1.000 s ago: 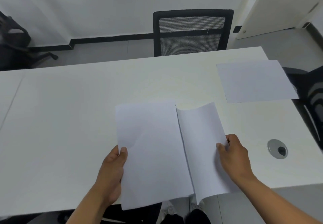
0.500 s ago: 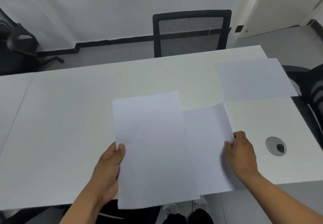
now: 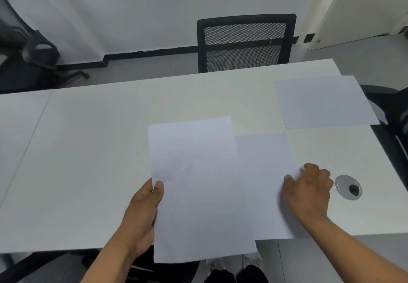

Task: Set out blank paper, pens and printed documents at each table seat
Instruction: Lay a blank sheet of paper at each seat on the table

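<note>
My left hand [image 3: 141, 214] grips the left edge of a stack of blank white paper [image 3: 198, 190], held above the near edge of the white table [image 3: 88, 150]. A single blank sheet [image 3: 265, 179] lies flat on the table to the right of the stack, partly under it. My right hand [image 3: 309, 190] pinches that sheet's right edge, fingers curled. Another blank sheet [image 3: 322, 101] lies at the far right seat. No pens or printed documents are in view.
A black mesh chair [image 3: 245, 42] stands behind the table's far edge. A second black chair [image 3: 393, 110] is at the right end, a third [image 3: 33, 57] at far left. A round metal cable grommet [image 3: 348, 187] sits right of my right hand.
The right hand drew one sheet rightward off the stack and lowered it flat onto the table. The curled sheet has flattened. The left hand kept its hold on the stack.
</note>
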The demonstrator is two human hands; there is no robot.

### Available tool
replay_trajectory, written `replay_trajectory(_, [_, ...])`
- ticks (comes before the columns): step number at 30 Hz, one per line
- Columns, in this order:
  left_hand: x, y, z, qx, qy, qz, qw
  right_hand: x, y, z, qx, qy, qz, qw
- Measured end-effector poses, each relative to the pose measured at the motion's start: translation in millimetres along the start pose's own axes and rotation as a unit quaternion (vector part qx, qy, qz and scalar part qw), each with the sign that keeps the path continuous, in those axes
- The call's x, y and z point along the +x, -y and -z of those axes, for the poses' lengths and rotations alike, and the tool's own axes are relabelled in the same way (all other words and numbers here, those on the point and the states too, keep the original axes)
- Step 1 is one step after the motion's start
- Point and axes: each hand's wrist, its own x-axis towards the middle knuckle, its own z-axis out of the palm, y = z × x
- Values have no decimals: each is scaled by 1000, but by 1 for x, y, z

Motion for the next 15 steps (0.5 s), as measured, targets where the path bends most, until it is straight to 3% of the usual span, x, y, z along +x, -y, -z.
replay_trajectory(3, [-8,-5,-6,-6,-2,-8,1000,-10,16,10,56,-6,58,997])
replay_trajectory(6, [-22,-12,-15,-12,-8,-24,1000,-31,46,26,167,70,116,977])
replay_trajectory(9, [-39,-21,-22,-4,-7,-38,999,-54,79,43,258,157,112,947])
replay_trajectory(15, [-75,-39,-21,-20,-20,-68,997,-87,120,74,312,251,132,907])
